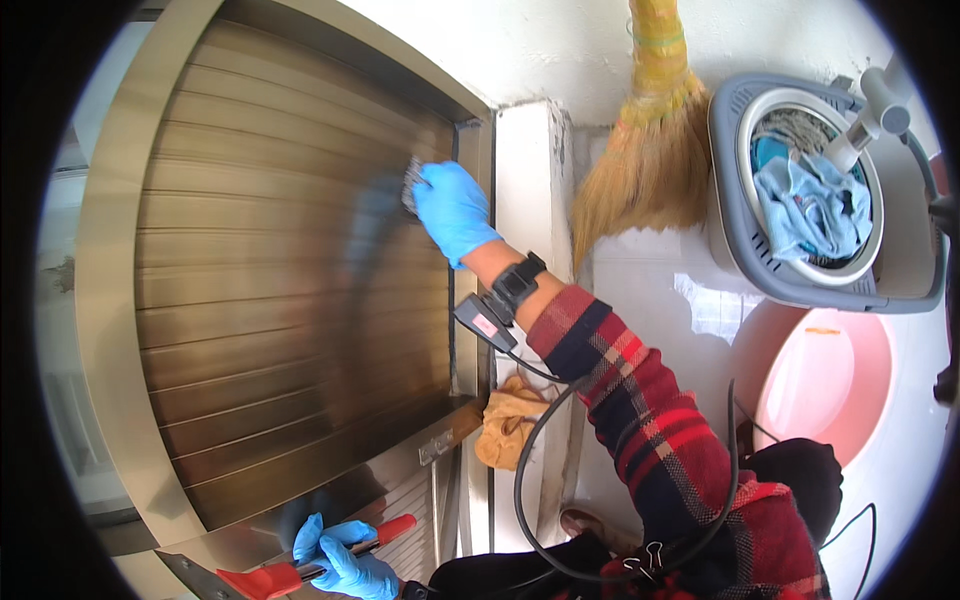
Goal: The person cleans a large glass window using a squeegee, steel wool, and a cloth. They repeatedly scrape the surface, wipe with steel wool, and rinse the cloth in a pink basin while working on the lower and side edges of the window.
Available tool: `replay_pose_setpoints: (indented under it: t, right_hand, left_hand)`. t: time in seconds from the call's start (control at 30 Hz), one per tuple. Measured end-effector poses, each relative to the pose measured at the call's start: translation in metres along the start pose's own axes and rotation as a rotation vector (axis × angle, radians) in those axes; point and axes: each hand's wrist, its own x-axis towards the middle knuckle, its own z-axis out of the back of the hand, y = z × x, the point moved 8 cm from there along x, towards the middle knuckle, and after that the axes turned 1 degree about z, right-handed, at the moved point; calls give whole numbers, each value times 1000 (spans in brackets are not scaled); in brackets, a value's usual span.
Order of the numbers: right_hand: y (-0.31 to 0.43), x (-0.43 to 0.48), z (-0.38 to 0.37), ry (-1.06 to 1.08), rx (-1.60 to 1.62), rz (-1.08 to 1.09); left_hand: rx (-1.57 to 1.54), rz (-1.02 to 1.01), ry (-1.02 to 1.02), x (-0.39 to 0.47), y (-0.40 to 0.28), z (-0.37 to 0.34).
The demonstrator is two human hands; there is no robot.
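Observation:
My right hand, in a blue glove, presses a grey scouring pad against the slatted, bronze-coloured metal door panel, near its right frame. Low in the view, my left hand, also in a blue glove, is closed around the metal shaft of a red-handled scraper. The scraper's wide blade end points to the lower left. A black device is strapped to my right wrist, and its cable runs down along the plaid sleeve.
An orange-brown cloth lies on the white ledge beside the door. A straw broom leans at the wall. To the right are a grey mop bucket with a blue cloth and a pink basin on the tiled floor.

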Motion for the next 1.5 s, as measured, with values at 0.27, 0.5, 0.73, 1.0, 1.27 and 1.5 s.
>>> replay_pose_setpoints:
  t: [0.27,0.5,0.73,1.0,1.27,1.5]
  right_hand:
    - [4,10,-2,-37,1,44]
    - [-27,10,-8,79,149,-173]
    - [9,36,-3,-68,11,132]
    - [-26,62,4,-26,-162,-24]
    - [-12,59,7,-58,-63,19]
    - [21,64,4,-67,-147,139]
  left_hand:
    - [-77,-45,25,2,-1,-4]
    - [-72,14,9,1,7,1]
    - [-60,40,13,0,9,4]
    - [-48,-43,31,3,9,4]
    - [-25,-74,45,4,11,6]
    - [-38,-27,34,2,14,7]
